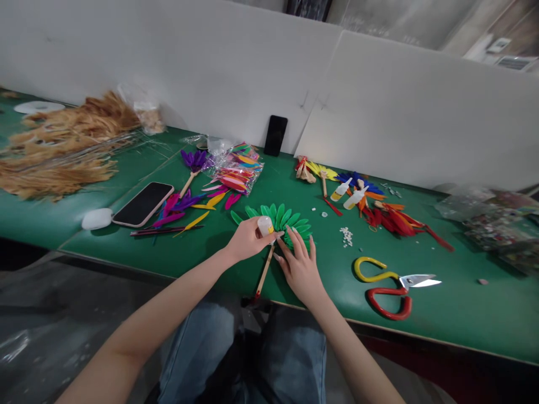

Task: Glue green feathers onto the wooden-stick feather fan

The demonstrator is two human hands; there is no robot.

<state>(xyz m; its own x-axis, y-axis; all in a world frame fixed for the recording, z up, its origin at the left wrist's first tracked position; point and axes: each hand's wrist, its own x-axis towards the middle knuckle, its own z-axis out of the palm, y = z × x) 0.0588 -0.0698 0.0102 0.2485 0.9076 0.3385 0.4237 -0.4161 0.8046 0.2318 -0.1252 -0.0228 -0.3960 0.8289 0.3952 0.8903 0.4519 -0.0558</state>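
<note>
A fan of green feathers (283, 216) on a wooden handle (264, 273) lies flat on the table in front of me. My left hand (247, 239) is wrapped round a small white glue bottle (265, 225), tilted with its tip down over the base of the feathers. From the right, my right hand (300, 262) rests on the feathers with its fingers spread, fingertips close to the bottle's tip. Whether the right fingertips pinch anything small cannot be made out. The join of handle and feathers is partly hidden by both hands.
Scissors (398, 286) with yellow and red handles lie right, near small white beads (346, 237). Two more glue bottles (341, 189) and coloured feather fans (391, 219) lie behind. Left are a phone (144, 204), a white case (96, 219), bagged feathers (240, 171) and brown fibres (71, 140).
</note>
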